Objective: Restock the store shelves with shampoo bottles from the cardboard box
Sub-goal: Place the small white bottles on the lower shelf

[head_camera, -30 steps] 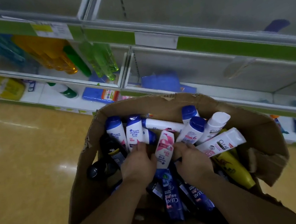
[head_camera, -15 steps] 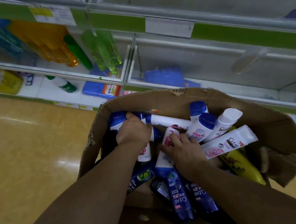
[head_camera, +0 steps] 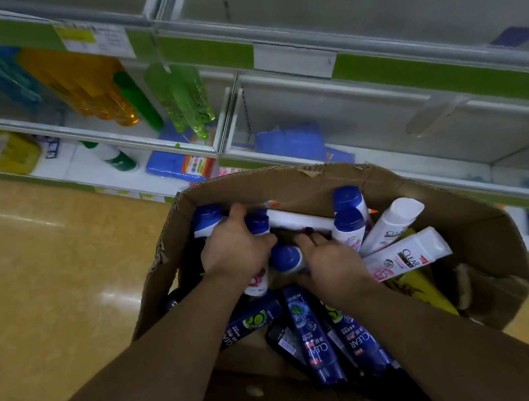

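Observation:
A brown cardboard box [head_camera: 490,234] stands on the floor, filled with several shampoo bottles. Both my hands are inside it. My left hand [head_camera: 234,246] grips a white bottle with a blue cap [head_camera: 257,223]; the bottle's pink-labelled bottom shows below my palm. My right hand [head_camera: 330,261] curls round another white, blue-capped bottle [head_camera: 287,259] lying beside it. White Clear bottles [head_camera: 406,254] lean at the right. Dark blue Clear bottles [head_camera: 312,335] lie near the box's front. The store shelves [head_camera: 384,132] behind the box are mostly bare.
Orange, green and blue bottles [head_camera: 92,85] hang or stand on the left shelves. Blue packets [head_camera: 288,142] lie on the bottom shelf behind the box. A yellow bottle [head_camera: 419,290] lies at the box's right. Glossy tan floor [head_camera: 44,287] spreads to the left.
My left hand moved up from the pink bottle to the blue-capped bottles at the back left and closed on one. My right hand shifted left onto a blue-capped bottle.

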### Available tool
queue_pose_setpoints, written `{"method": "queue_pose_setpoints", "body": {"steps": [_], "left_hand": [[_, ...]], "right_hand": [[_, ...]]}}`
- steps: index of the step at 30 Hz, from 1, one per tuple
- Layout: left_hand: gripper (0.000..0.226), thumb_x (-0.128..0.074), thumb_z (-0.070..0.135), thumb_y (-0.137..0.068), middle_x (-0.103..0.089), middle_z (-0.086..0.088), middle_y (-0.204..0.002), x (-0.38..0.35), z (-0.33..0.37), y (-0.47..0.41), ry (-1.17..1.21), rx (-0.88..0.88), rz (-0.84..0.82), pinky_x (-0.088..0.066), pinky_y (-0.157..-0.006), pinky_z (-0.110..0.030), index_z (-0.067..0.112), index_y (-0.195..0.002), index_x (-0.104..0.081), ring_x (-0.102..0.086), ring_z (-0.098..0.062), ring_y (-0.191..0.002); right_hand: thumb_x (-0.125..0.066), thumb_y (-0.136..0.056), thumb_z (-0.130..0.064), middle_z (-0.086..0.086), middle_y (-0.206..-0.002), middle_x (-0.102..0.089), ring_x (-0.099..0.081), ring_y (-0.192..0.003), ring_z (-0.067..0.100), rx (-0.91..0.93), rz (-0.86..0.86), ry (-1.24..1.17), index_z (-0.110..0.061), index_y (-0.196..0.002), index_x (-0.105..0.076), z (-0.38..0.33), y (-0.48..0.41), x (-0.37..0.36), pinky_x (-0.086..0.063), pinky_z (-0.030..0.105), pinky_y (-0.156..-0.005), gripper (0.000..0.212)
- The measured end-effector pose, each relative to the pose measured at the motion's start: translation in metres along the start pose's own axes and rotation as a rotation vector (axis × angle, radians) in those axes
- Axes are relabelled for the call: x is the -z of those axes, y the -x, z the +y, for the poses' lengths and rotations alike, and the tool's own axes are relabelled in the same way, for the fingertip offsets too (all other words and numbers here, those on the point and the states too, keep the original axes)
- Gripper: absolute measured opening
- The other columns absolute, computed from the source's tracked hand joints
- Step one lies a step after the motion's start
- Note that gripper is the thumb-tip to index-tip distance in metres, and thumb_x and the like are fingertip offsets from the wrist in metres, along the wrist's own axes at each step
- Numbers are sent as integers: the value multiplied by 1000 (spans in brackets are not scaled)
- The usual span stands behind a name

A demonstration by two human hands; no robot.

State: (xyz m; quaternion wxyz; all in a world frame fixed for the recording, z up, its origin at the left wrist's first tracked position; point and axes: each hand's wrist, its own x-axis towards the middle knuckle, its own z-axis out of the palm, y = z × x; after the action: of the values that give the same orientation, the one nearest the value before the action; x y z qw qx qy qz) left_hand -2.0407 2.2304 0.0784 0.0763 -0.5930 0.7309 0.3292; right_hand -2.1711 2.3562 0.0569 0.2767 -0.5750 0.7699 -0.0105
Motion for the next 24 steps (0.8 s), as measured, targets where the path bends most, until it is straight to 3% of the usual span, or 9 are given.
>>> {"method": "queue_pose_setpoints", "body": {"steps": [4,8,12,15,19,22,24], "left_hand": [[49,-61,56,-76,-56,1,-117,0,-6,13,-55,-90,29,-48,-70,-36,40,-115,-37,-64,-32,-93],[44,-64,53,-78,-66,-2,-100,2,-8,20,25,-44,-25,-57,-75,-44,37,-105,-33,-66,-32,-85],[55,-68,51,-83,-66,-6,-116,8,-5,25,-30,-65,-90,-56,-85,-43,30,-126,-42,-65,-32,-102],[46,-62,49,-88,-66,-2,-114,18,-7,39,-89,-113,-156,-56,-86,-41,28,-126,-47,-66,-24,-98],[34,-61,54,-81,-65,7,-103,45,-3,66,-35,-206,-221,-57,-82,-40,39,-107,-45,-66,-15,-91],[48,-65,61,-76,-59,12,-123,75,13,86,-10,-264,-234,-52,-89,-32,43,-117,-47,-64,-13,-108],[58,-66,64,-75,-55,17,-125,97,26,96,-19,-284,-246,-48,-90,-23,46,-125,-45,-61,-9,-114]], "right_hand": [[-69,-86,-47,6,-124,-63,-62,-111,26,-194,48,-299,-16,-135,-47,-2,11,-2,-51,37,-87,62],[-70,-87,-39,-6,-97,-63,-64,-94,17,-323,86,-584,-22,-123,-50,-3,23,7,-43,27,-74,44],[-71,-86,-39,-14,-94,-57,-54,-87,7,-376,130,-661,-31,-109,-45,-6,36,29,-41,25,-76,35],[-70,-85,-40,-21,-86,-57,-59,-86,8,-372,119,-667,-38,-106,-43,-11,50,54,-43,25,-72,34],[-65,-78,-55,-11,-101,-68,-66,-95,15,-410,76,-657,-34,-119,-49,-16,69,93,-52,34,-83,49],[-62,-79,-52,-7,-119,-69,-65,-109,17,-384,59,-638,-34,-144,-35,-23,92,119,-50,33,-94,72],[-60,-78,-54,-5,-137,-60,-57,-127,17,-391,117,-621,-37,-154,-22,-24,101,134,-43,30,-106,86]]}}
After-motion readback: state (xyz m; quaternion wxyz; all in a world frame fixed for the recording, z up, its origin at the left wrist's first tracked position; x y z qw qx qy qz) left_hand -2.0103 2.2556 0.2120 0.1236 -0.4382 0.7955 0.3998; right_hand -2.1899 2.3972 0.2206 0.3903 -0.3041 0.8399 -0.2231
